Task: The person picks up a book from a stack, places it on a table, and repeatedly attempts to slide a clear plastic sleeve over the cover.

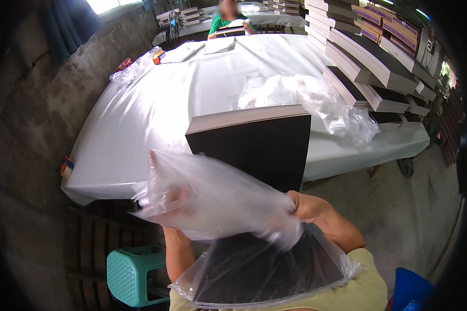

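Observation:
A clear plastic bag (223, 192) stretches between my two hands, blurred by motion. My right hand (307, 205) is closed on the bag's right end. Through the film at the other end I see my left hand (177, 196); its fingers are too smeared to make out, and I cannot tell if it is inside the bag or behind it. Just beyond the bag, a thick black-covered block of paper (254, 142) stands at the table's near edge, partly hidden. Another black block in clear plastic (264, 269) lies against my body, below my hands.
White sheeting covers the table (140, 124). Crumpled plastic bags (316, 103) lie right of the standing block, near stacked black-covered blocks (373, 62). Tape rolls (66, 167) sit at the left edge. A green stool (132, 274) stands lower left. A person (232, 23) works at the far side.

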`<action>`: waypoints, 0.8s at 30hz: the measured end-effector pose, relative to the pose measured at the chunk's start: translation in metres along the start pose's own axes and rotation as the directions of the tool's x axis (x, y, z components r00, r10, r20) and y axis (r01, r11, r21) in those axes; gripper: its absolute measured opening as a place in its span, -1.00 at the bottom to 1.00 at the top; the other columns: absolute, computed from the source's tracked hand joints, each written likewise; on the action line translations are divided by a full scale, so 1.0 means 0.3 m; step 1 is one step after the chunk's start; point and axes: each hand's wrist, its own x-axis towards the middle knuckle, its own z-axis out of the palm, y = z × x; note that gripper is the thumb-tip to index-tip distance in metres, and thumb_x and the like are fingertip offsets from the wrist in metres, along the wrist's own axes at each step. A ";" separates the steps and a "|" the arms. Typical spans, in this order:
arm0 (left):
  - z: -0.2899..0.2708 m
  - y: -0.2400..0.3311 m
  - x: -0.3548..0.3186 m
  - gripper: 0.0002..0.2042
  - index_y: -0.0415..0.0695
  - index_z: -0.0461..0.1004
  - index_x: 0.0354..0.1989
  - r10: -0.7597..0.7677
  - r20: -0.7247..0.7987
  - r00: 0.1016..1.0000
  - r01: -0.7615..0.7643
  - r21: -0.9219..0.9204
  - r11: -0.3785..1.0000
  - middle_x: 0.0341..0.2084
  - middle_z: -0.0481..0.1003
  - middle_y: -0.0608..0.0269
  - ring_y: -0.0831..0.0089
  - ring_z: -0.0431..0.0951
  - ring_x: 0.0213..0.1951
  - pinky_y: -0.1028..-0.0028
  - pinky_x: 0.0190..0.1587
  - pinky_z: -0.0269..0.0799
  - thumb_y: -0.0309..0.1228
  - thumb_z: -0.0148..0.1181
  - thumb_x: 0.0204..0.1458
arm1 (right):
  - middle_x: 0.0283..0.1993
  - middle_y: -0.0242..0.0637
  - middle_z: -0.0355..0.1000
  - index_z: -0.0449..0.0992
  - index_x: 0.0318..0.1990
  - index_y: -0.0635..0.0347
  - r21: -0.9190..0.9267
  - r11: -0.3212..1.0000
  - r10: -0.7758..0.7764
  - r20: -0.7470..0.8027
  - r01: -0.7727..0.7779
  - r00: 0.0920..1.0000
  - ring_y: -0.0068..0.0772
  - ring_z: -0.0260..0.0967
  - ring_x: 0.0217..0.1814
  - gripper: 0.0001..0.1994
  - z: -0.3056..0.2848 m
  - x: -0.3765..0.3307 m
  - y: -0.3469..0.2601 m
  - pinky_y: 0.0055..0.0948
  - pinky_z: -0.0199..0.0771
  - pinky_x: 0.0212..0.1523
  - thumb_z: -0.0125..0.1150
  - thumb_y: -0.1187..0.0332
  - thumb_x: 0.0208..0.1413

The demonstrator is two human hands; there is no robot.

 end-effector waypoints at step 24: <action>0.093 -0.098 0.249 -0.53 -0.11 0.48 -0.16 0.403 0.497 0.768 -0.324 0.846 -0.424 -0.14 0.25 0.16 0.26 0.34 -0.12 0.39 -0.10 0.27 -0.72 0.05 -0.37 | -0.34 -0.35 0.17 0.43 -0.05 0.00 -0.970 0.104 -0.927 -0.175 -0.221 0.333 -0.59 0.13 -0.50 -0.43 -0.039 0.120 -0.341 -0.62 0.20 -0.57 -0.06 0.79 -0.27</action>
